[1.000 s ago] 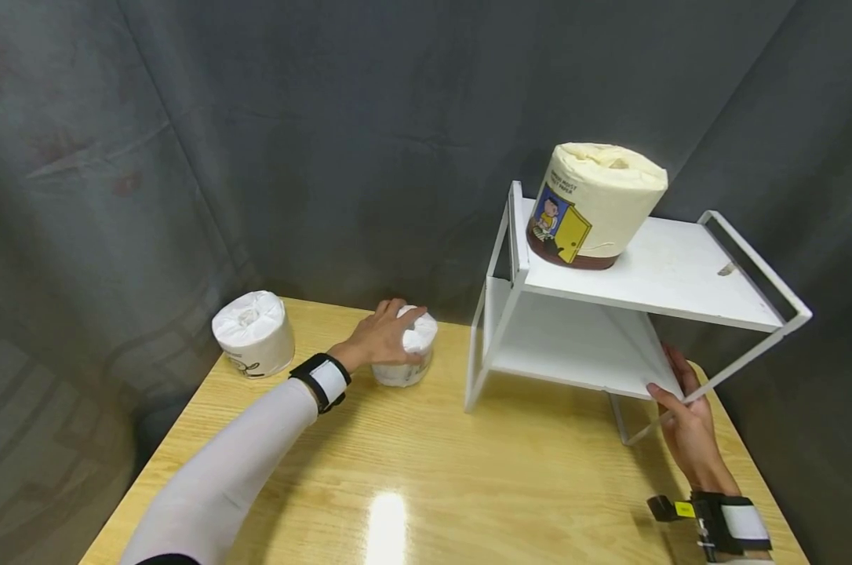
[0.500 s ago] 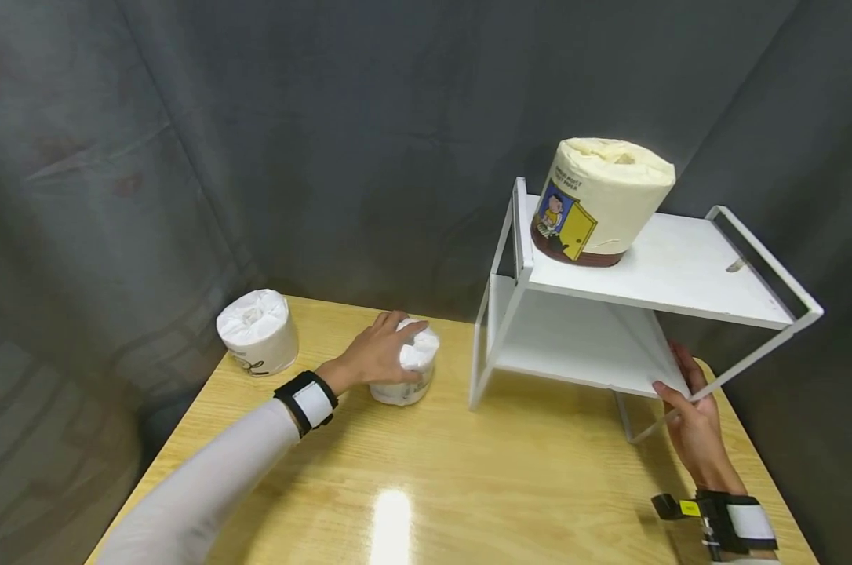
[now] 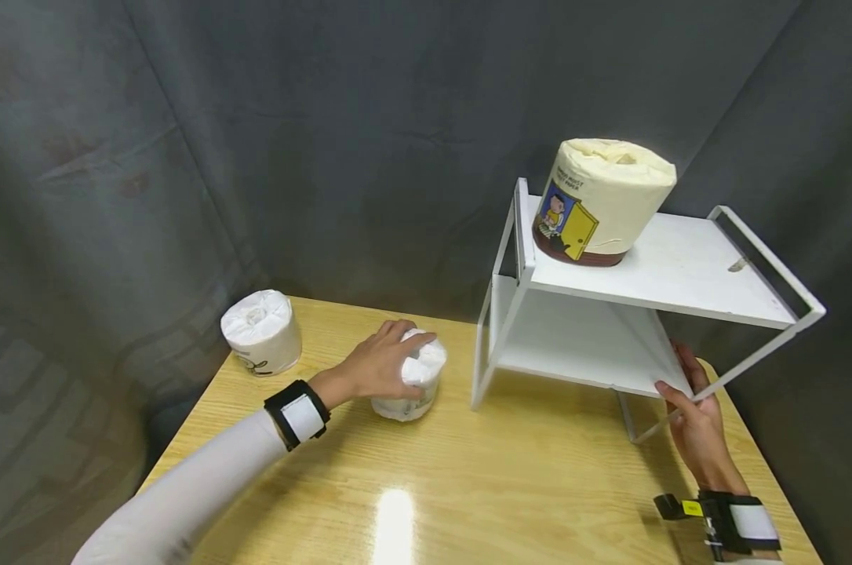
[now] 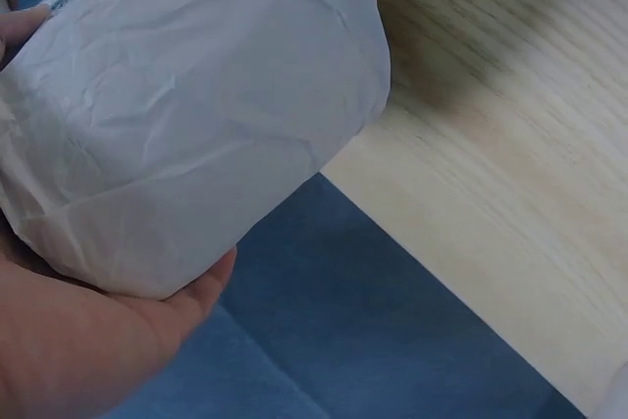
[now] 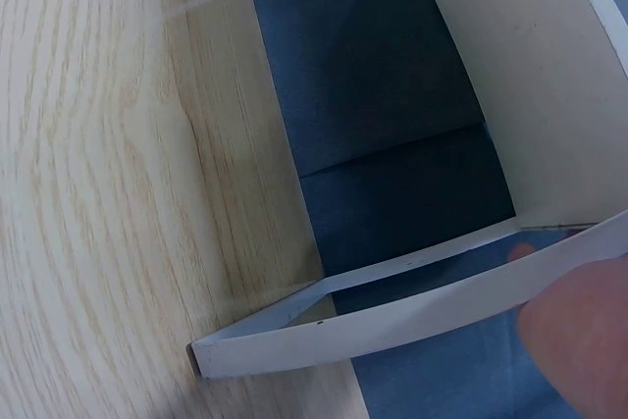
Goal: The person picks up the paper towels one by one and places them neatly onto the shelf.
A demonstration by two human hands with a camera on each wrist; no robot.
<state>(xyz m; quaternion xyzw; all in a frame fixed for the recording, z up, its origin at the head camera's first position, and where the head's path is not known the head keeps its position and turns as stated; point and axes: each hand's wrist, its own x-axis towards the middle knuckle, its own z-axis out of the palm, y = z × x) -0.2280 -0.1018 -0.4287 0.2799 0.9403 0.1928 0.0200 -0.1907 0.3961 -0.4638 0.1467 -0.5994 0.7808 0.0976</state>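
In the head view my left hand grips a white paper-wrapped toilet roll from its left side, thumb and fingers around it. The left wrist view shows this wrapped roll close up, with a finger curled under its lower edge. My right hand holds the white two-tier shelf rack at its lower right corner, thumb over the lower shelf edge. The right wrist view has part of that hand beside the rack's white frame. A cream toilet roll with a cartoon print stands on the top tier.
Another white wrapped roll stands on the wooden table near its left back edge. Grey curtains hang behind and at both sides. The rack's lower shelf sits above the table.
My left hand has drawn the white roll toward me and slightly right. The right hand keeps its hold on the rack; the rack appears shifted slightly right in the view.
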